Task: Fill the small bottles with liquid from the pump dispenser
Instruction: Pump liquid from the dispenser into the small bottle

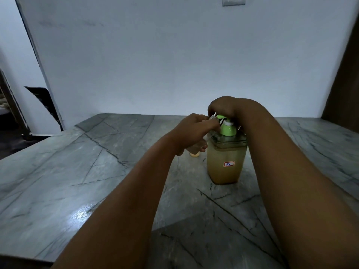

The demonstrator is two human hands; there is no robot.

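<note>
A clear square pump dispenser (225, 164) full of yellowish liquid stands on the grey marble table (77, 171). It has a green pump head (227, 127) and a small sticker marked 35. My right hand (225, 107) rests closed on top of the pump head. My left hand (192, 131) grips a small clear bottle (194, 151), held just left of the dispenser with its threaded neck up at the pump's nozzle. Fingers hide most of the small bottle; its pale bottom shows below my hand.
A white wall rises right behind the table's far edge. The table's left edge drops to a dark floor with dark furniture (42, 105). A brown wooden panel (342, 84) stands at the far right.
</note>
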